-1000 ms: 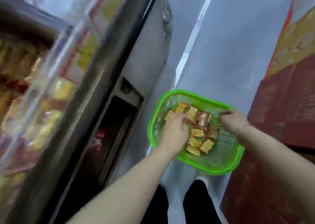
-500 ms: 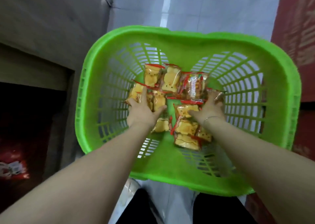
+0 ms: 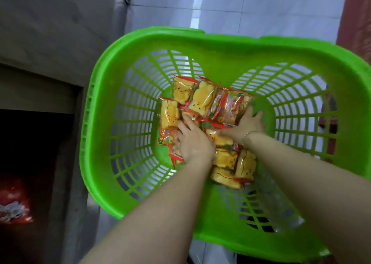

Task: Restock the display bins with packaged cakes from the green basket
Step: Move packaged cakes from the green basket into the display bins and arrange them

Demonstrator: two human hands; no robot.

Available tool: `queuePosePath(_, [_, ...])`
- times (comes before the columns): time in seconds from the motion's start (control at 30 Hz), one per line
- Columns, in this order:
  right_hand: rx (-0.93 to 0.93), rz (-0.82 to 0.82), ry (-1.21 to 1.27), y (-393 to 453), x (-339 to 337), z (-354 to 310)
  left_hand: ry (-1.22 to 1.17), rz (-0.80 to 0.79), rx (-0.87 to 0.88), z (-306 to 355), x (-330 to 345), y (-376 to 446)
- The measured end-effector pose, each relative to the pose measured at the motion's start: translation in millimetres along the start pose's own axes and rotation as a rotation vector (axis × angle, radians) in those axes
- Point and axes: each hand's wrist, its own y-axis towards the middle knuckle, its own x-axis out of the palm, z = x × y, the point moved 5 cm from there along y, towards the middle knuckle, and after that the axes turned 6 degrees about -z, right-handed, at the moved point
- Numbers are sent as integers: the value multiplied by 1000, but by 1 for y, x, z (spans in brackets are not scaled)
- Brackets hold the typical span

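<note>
Inside the green basket (image 3: 220, 48), left hand (image 3: 193, 143) and right hand (image 3: 248, 124) press flat-fingered on packaged cakes (image 3: 200, 101).

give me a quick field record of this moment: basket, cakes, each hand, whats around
basket: green basket, slatted plastic, standing on a pale tiled floor
contents: bear-shaped packaged cakes in clear, red-edged wrappers, heaped in the middle of the basket floor
left hand: inside the basket, palm down on the pile, fingers spread over cakes on the left side
right hand: inside the basket, fingers laid flat on cakes on the right side; thin bracelet at the wrist
lifted: none visibly
surroundings: grey cabinet at left
</note>
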Motion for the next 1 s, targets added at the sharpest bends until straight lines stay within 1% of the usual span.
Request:
queuePosePath(0.07, [32, 8, -9, 0, 7, -1, -63, -9, -78, 5, 8, 2])
queuePosePath(0.13, [52, 9, -53, -2, 10, -2, -98, 10, -112, 6, 9, 5])
queuePosePath(0.2, [51, -15, -134, -3, 12, 0, -119, 30, -99, 2, 3, 10])
queuePosePath(0.27, [22, -50, -168, -4, 14, 6, -125, -1, -65, -2, -4, 15])
queuePosePath(0.37, [-16, -130, -12, -9, 21, 13, -71, -98, -26, -5, -13, 21])
queuePosePath(0.47, [46, -229, 144, -29, 30, 13, -63, -168, 27, -9, -21, 10])
queuePosePath(0.53, [68, -304, 227, -50, 28, 9, -133, -226, 39, -18, -33, -7])
queuePosePath(0.6, [58, -322, 243, -76, 11, 3, -231, -283, 29, -33, -56, -28])
queuePosePath(0.67, [47, -308, 267, -112, -21, -9, -337, -319, -5, -50, -92, -55])
queuePosePath(0.73, [-21, -282, 399, -162, -64, -35, -508, -357, -28, -62, -145, -93])
queuePosePath(0.8, [-117, -277, 552, -228, -117, -75, -692, -352, -15, -69, -211, -137])
queuePosePath(0.83, [-163, -300, 618, -265, -144, -97, -775, -343, 0, -72, -248, -163])
queuePosePath(0.9, [-270, -409, 718, -340, -193, -141, -903, -331, 56, -76, -322, -216])
queuePosePath(0.97, [-379, -535, 725, -413, -236, -182, -1024, -316, 105, -83, -395, -273])
queuePosePath(1.0, [-441, -563, 687, -448, -256, -201, -1085, -313, 134, -87, -428, -300])
